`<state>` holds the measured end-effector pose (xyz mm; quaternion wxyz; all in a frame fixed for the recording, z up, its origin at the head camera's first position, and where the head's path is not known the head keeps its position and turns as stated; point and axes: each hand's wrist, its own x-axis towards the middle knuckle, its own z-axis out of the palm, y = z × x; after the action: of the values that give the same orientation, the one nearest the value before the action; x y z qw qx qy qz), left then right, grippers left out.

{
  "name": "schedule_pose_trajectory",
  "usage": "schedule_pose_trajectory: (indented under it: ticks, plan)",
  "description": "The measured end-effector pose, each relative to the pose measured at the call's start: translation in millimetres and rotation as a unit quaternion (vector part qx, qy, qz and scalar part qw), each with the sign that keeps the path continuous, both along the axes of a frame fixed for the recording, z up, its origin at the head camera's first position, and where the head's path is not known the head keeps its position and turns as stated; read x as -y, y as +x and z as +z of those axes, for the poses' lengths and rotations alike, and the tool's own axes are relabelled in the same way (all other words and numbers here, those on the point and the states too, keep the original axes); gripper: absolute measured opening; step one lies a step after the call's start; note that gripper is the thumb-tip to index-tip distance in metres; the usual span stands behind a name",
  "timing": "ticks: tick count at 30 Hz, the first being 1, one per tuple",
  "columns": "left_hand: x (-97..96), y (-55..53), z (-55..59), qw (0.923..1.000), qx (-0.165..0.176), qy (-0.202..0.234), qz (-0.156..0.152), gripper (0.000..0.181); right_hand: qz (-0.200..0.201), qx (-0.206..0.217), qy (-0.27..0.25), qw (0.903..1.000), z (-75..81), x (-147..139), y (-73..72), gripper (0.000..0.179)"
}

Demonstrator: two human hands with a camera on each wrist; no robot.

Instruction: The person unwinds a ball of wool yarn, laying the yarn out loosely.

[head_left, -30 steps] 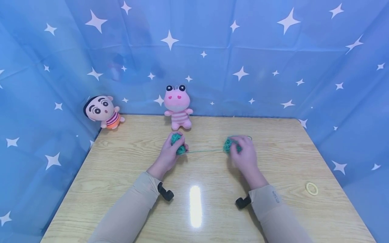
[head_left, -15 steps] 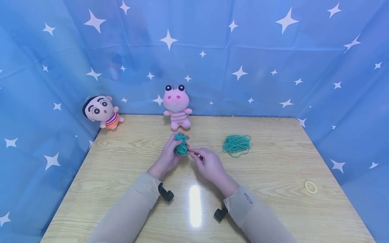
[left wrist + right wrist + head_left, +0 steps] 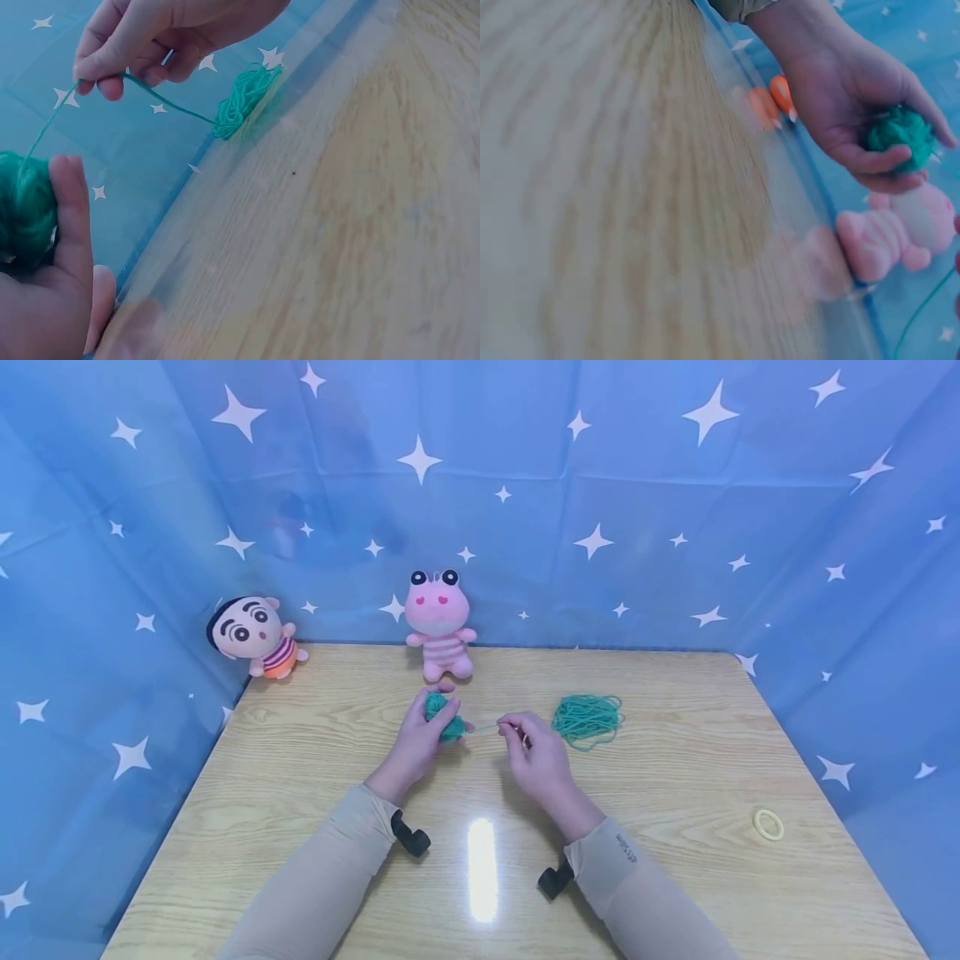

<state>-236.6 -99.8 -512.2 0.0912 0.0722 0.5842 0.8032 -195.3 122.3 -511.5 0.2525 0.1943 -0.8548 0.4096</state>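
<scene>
A green yarn ball [image 3: 453, 728] is just left of the head view's centre, gripped by the left hand [image 3: 417, 735]. From it a strand [image 3: 486, 728] stretches to the right hand [image 3: 542, 758] — pinched between thumb and fingers — and on to a loose yarn bundle [image 3: 587, 718] right of centre on the counter [image 3: 675, 777]. Above the ball is a pink plush [image 3: 441, 627]; left, a doll [image 3: 251, 631]; lower right, a pale ring [image 3: 757, 825].
</scene>
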Motion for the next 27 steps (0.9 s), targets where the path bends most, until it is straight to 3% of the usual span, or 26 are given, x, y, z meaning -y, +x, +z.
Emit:
schedule_pose_trajectory:
  ticks: [7,11,18,21,27]
  plan:
    - [2.8,1.6,3.8,0.9993,0.004,0.028,-0.024,0.018,0.005,-0.068,-0.039,0.9969,-3.4,-9,-6.6,0.007]
    - [2.6,3.1,5.8,0.9995,0.001,0.025,-0.021,0.016,-0.007,-0.063,-0.037,0.9973,-2.3,-14,-7.1,0.008]
    - [3.9,2.7,2.4,0.9971,0.001,0.075,-0.013,0.009,-0.022,-0.052,-0.05,0.9972,-1.9,-24,-7.3,0.008]
    - [5.1,2.8,2.2,0.9976,-0.004,0.068,-0.012,0.011,-0.028,-0.056,-0.059,0.9963,-2.6,-31,-9.1,0.007]
    - [6.1,2.0,2.1,0.9969,-0.014,0.071,-0.033,0.021,-0.046,-0.068,-0.068,0.9943,-4.1,-48,-14.4,0.006]
